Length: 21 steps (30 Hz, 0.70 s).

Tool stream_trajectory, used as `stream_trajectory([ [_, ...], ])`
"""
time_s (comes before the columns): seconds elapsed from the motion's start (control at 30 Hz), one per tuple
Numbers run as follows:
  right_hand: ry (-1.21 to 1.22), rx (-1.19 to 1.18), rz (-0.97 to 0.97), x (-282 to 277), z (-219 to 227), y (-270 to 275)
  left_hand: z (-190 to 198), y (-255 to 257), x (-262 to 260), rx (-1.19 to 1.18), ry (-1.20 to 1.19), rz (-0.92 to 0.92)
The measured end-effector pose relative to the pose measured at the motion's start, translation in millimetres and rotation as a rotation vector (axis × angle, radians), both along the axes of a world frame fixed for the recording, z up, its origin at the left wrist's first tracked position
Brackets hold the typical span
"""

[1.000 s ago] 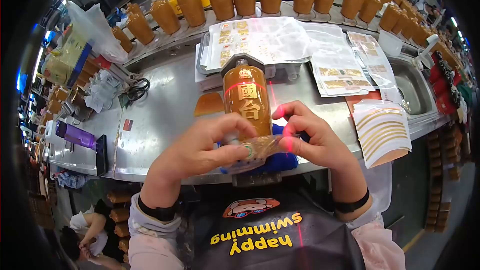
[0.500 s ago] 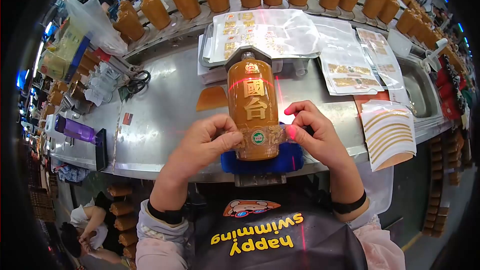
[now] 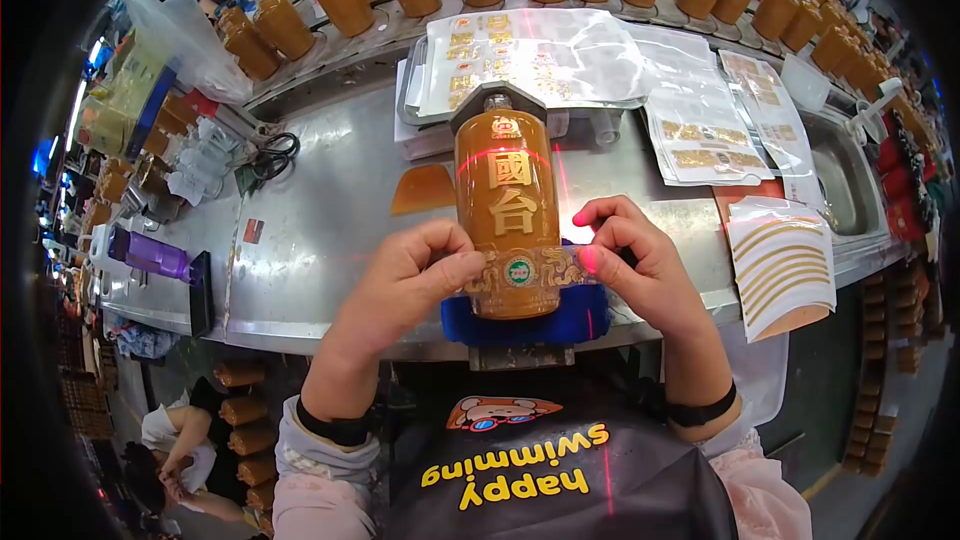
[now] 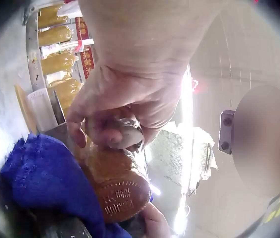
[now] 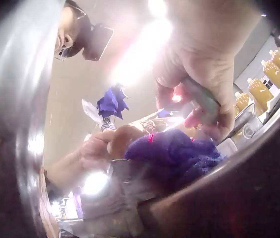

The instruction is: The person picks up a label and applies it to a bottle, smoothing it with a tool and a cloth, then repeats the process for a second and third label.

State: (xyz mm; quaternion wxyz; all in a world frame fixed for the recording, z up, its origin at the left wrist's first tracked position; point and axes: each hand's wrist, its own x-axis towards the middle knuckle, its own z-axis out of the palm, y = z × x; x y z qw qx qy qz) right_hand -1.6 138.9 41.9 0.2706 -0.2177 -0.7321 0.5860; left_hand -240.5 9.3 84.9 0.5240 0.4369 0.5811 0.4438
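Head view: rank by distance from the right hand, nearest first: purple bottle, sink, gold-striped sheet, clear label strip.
From the right hand:
1. Clear label strip: pinched in its fingers, across the brown bottle.
2. Gold-striped sheet: to the hand's right.
3. Sink: farther right, past the sheet.
4. Purple bottle: far left of the picture.

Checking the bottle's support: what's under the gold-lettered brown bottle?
Blue cloth shows under the lower end of the brown bottle, sticking out both sides; a dark angular bracket shows behind the neck. The bottle hides the cloth's middle and whatever lies beneath the upper body.
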Motion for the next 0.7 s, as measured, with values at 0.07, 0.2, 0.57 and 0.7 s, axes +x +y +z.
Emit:
stream_trajectory([
  [0.07, 0.017, 0.017, -0.009, -0.8, -1.2, 0.1, -0.6, 0.2, 0.2, 0.026, -0.013, 0.007],
  [0.2, 0.050, 0.079, -0.030, -4.3, -5.8, 0.3, -3.5, -1.3, -3.6, 0.023, -0.009, 0.004],
  [0.57, 0.040, 0.075, -0.032, -4.9, -7.9, 2.4, -1.3, 1.9, 0.6, 0.029, 0.022, 0.012],
  [0.7, 0.045, 0.046, -0.039, -6.3, -6.4, 0.8, -1.5, 1.4, 0.4, 0.031, 0.033, 0.012],
])
